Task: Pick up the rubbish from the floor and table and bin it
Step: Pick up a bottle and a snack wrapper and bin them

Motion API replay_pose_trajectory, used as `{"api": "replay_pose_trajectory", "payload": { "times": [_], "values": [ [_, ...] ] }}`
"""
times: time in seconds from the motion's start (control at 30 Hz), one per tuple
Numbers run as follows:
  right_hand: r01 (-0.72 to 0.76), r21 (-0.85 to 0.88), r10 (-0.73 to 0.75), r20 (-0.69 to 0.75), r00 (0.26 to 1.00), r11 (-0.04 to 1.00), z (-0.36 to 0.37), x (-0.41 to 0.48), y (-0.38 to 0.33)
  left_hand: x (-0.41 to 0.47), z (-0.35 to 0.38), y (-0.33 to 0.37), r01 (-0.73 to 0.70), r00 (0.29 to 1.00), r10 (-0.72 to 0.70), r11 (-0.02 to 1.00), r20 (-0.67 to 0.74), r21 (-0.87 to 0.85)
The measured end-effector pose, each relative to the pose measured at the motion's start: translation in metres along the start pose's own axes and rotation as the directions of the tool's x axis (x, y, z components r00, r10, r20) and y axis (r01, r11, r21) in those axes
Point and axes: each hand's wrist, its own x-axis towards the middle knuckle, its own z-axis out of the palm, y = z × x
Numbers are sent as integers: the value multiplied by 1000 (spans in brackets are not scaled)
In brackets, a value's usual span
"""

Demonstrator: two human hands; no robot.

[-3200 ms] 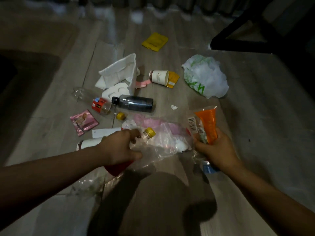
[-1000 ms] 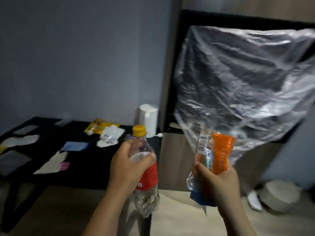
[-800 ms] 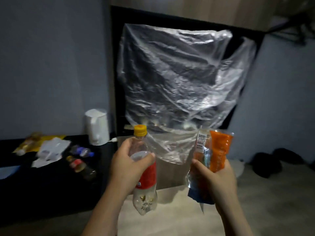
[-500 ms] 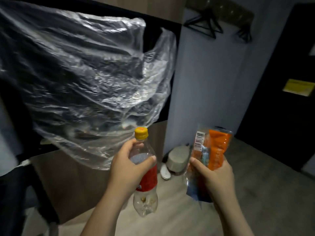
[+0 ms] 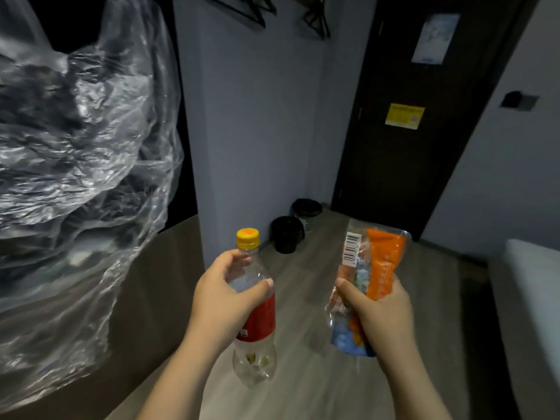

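The left hand [image 5: 225, 294] has its grip closed on a bottle [image 5: 256, 313], the right hand [image 5: 380, 310] on wrappers [image 5: 374, 262]; neither is binned, the bins [image 5: 286, 233] far ahead.

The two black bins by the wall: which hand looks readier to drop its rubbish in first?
Probably the left hand: its bottle lines up almost under the nearer bin. The right hand, gripping wrappers, sits further right.

The left hand [image 5: 224, 295] grips an upright clear bottle [image 5: 256, 322] with a yellow cap and red label. The right hand [image 5: 378, 310] clutches an orange wrapper [image 5: 383, 262]. Two black bins [image 5: 286, 234] stand on the floor [image 5: 424, 298] by the wall beside a dark door [image 5: 409, 162]. Clear plastic sheeting [image 5: 75, 162] hangs at left.
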Motion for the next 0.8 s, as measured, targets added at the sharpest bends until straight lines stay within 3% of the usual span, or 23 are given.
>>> {"api": "replay_pose_trajectory", "payload": {
  "times": [0.47,0.8],
  "values": [
    [-88,-44,84,-76,994,995,100,174,15,235,44,-44,-29,993,28,1000,119,5],
    [-123,-31,120,-95,988,992,123,331,67,375,134,-72,-1,988,-2,1000,155,19]
  ]
}}
